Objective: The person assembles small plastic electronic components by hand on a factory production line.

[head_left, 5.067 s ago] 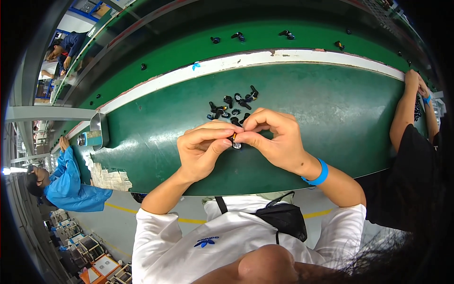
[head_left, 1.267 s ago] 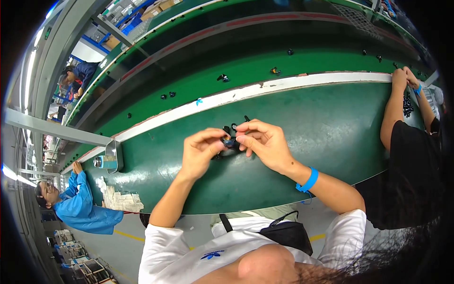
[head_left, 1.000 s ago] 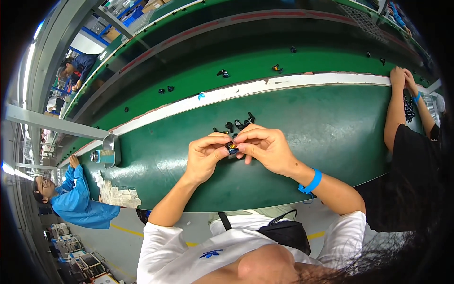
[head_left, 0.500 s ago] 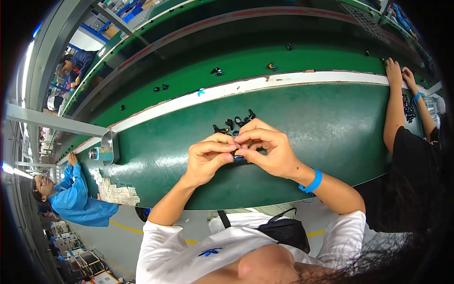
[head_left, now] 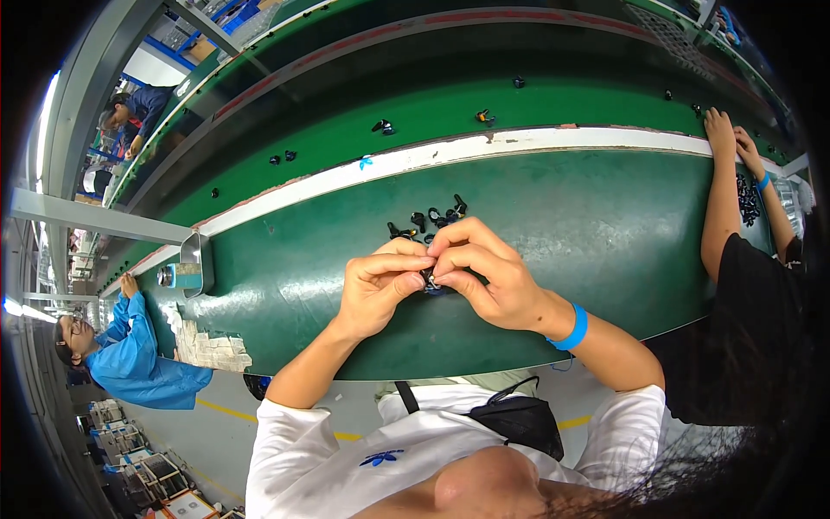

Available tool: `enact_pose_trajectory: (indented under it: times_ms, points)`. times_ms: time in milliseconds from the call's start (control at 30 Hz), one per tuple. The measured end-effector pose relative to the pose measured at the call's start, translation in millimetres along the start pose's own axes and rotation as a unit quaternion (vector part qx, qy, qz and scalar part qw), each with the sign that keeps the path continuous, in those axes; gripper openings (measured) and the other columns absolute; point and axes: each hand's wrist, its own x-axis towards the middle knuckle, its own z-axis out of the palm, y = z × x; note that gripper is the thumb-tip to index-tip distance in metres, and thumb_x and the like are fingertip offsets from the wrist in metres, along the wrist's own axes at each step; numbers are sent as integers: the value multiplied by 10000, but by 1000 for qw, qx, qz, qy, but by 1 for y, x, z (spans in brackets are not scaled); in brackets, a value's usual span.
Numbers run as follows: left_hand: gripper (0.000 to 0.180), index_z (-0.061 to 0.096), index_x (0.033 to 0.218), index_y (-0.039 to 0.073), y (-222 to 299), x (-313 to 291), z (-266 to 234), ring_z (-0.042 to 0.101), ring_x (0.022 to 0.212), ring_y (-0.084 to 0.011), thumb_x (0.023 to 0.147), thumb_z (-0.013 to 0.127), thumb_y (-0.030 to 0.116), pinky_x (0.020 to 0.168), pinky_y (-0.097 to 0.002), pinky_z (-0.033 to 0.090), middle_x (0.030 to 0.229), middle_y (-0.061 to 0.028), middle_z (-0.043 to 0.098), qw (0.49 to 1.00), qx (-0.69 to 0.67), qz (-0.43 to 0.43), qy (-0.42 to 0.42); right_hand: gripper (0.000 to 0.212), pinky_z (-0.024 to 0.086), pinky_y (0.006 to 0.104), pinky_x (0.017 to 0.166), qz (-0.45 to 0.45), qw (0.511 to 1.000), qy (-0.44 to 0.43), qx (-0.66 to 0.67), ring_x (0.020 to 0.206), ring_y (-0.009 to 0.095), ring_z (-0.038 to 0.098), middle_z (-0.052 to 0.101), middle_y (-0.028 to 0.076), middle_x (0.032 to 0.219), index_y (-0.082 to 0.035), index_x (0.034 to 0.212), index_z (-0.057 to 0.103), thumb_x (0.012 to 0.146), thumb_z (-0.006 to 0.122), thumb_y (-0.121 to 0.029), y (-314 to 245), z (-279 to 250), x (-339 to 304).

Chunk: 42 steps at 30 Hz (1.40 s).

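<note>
Over the middle of the green worktable, my left hand (head_left: 373, 290) and my right hand (head_left: 494, 275) meet with thumbs and fingertips pinched together. Between them is a small dark part (head_left: 430, 282), mostly covered by the fingers, so its exact kind does not show. A blue band (head_left: 571, 327) circles my right wrist. Just beyond my fingertips lies a loose group of small black parts (head_left: 434, 216), some with shiny round faces.
Behind a white ledge (head_left: 432, 154), a green conveyor belt (head_left: 337, 147) carries several small dark parts. At left stand a metal tray (head_left: 206, 265) and a blue container (head_left: 181, 276). Co-workers work at both sides; black parts (head_left: 747, 201) are piled by the right one.
The parts on the belt have shifted slightly left. My right fingers have moved a little on the small part, and its orange-yellow spot no longer shows.
</note>
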Motion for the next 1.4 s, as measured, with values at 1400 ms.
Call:
enact_pose_trajectory:
  times_ms: [1400]
  points:
    - [180,692,962,-18,4,0,15,622,962,-234,794,723,-77,819,-326,543,1021,-132,638,972,169,137,90,202,598,282,671,211,920,59,324,891,193,641,594,156,1077,56,1026,657,834,661,117,4,9,-8]
